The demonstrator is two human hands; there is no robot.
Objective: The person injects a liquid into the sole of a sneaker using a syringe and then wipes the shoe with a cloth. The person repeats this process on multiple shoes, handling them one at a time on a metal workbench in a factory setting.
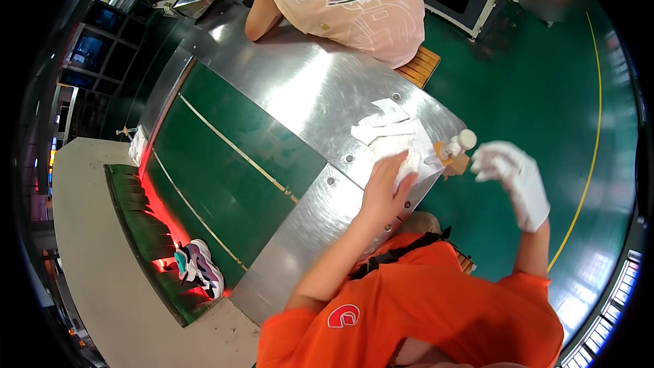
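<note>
My left hand (387, 187), bare, lies over a heap of crumpled white paper or cloth (392, 138) at the corner of the metal table. Its fingers are stretched out with the thumb apart; the fingertips rest against the white heap. My right hand (514, 178) wears a white glove and hangs in the air past the table's right edge. Its fingers are loosely bent, and nothing shows in them. Between the two hands, at the table edge, stands a small container with a round white cap (466, 139), beside a yellowish holder (444, 154).
A metal table (286, 259) borders a green conveyor belt (225, 163). One multicoloured sports shoe (199, 269) sits by a red-glowing opening with dark green flaps (139, 211). Across the table a person in a pale shirt (347, 7) leans on it. A wooden stool (420, 66) stands behind.
</note>
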